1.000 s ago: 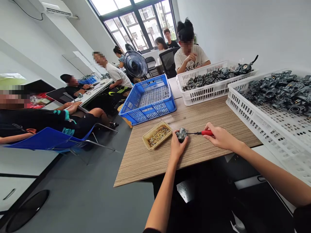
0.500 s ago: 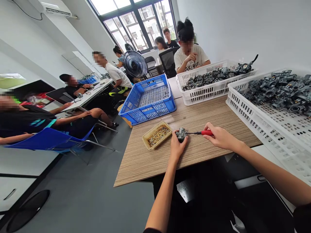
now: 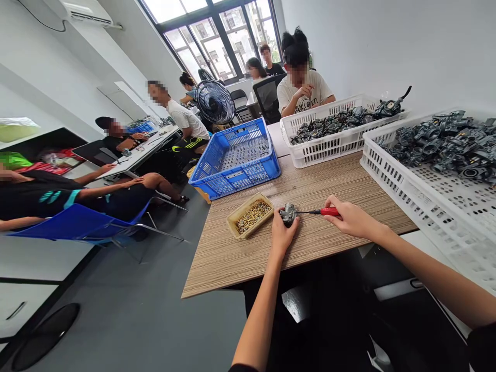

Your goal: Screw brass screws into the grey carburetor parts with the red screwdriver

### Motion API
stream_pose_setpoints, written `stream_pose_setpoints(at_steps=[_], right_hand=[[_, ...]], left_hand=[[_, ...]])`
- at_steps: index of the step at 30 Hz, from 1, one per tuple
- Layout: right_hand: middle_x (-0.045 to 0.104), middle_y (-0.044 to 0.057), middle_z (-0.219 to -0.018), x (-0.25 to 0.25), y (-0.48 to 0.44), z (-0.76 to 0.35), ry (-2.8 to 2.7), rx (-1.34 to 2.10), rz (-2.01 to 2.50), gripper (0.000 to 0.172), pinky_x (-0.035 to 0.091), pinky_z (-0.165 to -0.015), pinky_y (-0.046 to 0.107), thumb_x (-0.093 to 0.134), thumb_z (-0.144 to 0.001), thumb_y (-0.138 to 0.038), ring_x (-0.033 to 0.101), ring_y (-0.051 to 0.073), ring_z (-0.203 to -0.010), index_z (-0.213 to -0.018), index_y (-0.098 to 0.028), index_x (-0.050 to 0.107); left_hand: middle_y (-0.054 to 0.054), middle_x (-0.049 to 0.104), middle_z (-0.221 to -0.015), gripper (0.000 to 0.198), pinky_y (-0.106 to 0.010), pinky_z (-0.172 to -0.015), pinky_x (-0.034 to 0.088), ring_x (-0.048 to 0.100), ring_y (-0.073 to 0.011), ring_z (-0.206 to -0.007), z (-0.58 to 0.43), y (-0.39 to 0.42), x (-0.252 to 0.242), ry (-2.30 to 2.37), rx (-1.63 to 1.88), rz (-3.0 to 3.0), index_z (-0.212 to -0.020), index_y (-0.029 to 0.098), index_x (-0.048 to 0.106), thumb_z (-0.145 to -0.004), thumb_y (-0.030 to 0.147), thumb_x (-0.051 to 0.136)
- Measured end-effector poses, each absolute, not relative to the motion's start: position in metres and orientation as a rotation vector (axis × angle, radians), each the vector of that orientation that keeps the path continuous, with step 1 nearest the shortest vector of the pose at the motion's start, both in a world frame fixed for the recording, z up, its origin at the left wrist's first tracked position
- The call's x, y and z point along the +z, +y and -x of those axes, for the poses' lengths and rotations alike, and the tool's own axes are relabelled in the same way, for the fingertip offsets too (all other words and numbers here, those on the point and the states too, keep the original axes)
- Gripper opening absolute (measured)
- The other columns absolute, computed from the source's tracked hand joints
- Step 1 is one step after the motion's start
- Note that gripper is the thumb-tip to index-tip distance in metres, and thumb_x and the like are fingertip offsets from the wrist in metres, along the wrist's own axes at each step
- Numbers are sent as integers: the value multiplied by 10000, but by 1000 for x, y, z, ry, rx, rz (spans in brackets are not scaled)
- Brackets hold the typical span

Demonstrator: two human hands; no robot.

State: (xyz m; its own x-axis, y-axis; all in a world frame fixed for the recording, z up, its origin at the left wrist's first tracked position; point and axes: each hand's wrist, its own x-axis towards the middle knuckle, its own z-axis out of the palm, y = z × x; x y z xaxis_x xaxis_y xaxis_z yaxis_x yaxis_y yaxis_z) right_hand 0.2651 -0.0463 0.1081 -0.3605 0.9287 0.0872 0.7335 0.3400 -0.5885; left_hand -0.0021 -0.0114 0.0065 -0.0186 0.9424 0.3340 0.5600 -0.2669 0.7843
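My left hand (image 3: 284, 232) is closed around a small grey metal carburetor (image 3: 288, 213), held just above or on the wood-grain table (image 3: 228, 263); I cannot tell which. In my right hand (image 3: 351, 219) is a screwdriver (image 3: 329, 211) with a red handle. Its dark shaft points left, and the tip meets the right side of the carburetor. What the tip sits in is too small to see. Just left of my left hand stands a cream tray (image 3: 231, 226) with many small brass-coloured and silvery screws (image 3: 253, 216) in it.
Beyond the screw tray stands a blue plastic crate (image 3: 236, 178). Two white crates, one at the back (image 3: 325, 153) and one at the right (image 3: 411, 199), hold piles of metal carburetors. Across the table sits a co-worker (image 3: 304, 95). A blue chair (image 3: 77, 222) stands at the left.
Both hands, the carburetor and the screwdriver stay practically where they were. At the left, the seated person has leaned back slightly.
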Motion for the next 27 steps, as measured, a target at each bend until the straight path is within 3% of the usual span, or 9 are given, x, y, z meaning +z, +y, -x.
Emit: stream_pose_setpoints(at_steps=[27], right_hand=[[712,31,-851,102,-44,-266,-2198,648,1453,158,413,-687,292,570,-1028,-344,687,251,-760,-1148,-258,515]], left_hand=[[-84,679,-1176,465,-404,-1008,524,679,-256,-1075,3,-11,5,1594,1208,-1843,-1269,250,501,-895,396,734]])
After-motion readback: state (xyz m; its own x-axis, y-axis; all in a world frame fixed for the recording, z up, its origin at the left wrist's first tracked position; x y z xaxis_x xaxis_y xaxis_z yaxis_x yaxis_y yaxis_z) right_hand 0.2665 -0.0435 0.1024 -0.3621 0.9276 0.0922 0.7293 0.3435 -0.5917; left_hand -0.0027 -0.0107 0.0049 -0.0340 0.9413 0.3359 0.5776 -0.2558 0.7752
